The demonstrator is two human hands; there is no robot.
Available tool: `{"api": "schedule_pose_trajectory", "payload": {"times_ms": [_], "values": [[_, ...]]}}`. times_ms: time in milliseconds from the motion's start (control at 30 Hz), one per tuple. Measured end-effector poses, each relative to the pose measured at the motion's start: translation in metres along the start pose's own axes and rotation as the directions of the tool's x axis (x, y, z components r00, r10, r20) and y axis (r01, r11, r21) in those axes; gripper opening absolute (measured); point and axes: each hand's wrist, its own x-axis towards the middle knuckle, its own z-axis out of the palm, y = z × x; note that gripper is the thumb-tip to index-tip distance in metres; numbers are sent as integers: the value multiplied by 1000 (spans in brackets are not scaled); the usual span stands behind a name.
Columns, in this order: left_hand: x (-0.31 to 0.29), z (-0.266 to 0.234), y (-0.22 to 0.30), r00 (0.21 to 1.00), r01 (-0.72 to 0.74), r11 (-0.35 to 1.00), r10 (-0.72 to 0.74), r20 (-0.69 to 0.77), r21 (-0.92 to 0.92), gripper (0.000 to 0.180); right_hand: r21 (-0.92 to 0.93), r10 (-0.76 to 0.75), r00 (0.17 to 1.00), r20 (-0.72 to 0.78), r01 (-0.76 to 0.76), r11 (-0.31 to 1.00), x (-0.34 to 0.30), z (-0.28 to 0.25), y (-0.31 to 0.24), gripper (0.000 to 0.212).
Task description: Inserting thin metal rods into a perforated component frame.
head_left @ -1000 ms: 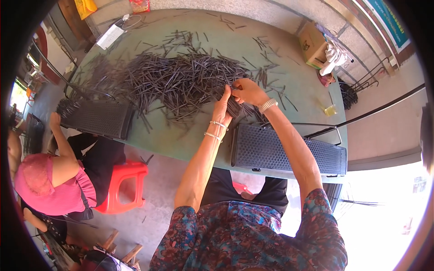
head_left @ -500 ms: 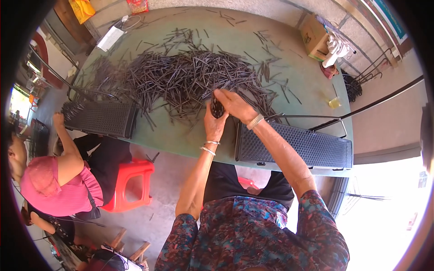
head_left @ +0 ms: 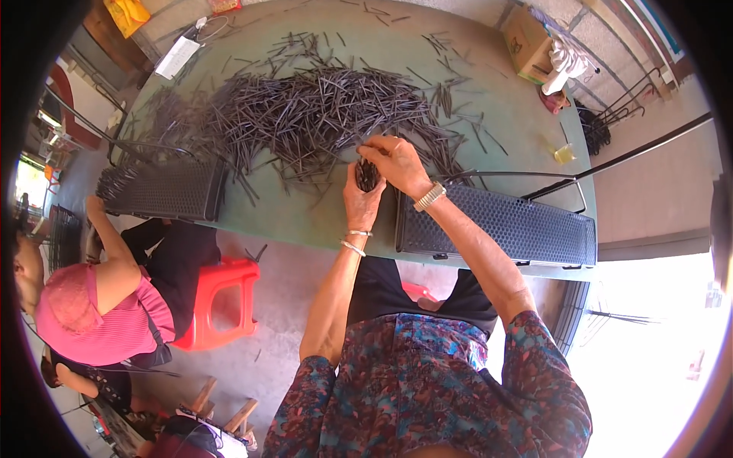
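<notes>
My left hand (head_left: 362,204) is wrapped round a bundle of thin dark sticks (head_left: 367,177), held upright above the near part of the table, with the stick ends showing. Over its top, my right hand (head_left: 402,169) has thumb and fingers pinched at the sticks' upper ends; the fingertips partly hide what they grip. Just beyond both hands lies a big loose pile of the same dark sticks (head_left: 305,114). A black perforated rack (head_left: 489,225) with a wire handle sits at the table edge, under my right forearm.
The green table (head_left: 466,46) carries a cardboard box (head_left: 527,49), a white cloth (head_left: 565,65) and a small yellowish cup (head_left: 563,155). To the left, a co-worker in pink (head_left: 107,313) reaches to another perforated rack (head_left: 164,187). A red stool (head_left: 221,305) stands on the floor.
My right hand has lifted slightly and its fingers have drawn into a pinch at the top of the bundle. The left hand keeps its hold. The whole view has shifted slightly.
</notes>
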Motion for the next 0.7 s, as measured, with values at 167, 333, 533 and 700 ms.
{"api": "schedule_pose_trajectory", "payload": {"times_ms": [167,333,533,700], "values": [[-1,-6,-11,999,38,999,-39,38,13,25,75,-167,957,-235,190,979,10,-1,-3,15],[-7,-5,-8,997,54,994,-59,48,98,24,475,59,960,-273,81,876,-1,-43,-21,9],[-11,-12,-17,999,20,999,-21,37,44,21,293,54,923,-381,66,954,-42,-79,-3,13],[0,-19,-16,979,116,992,-105,-173,57,13,331,112,946,-305,-4,943,-67,-62,13,10]]}}
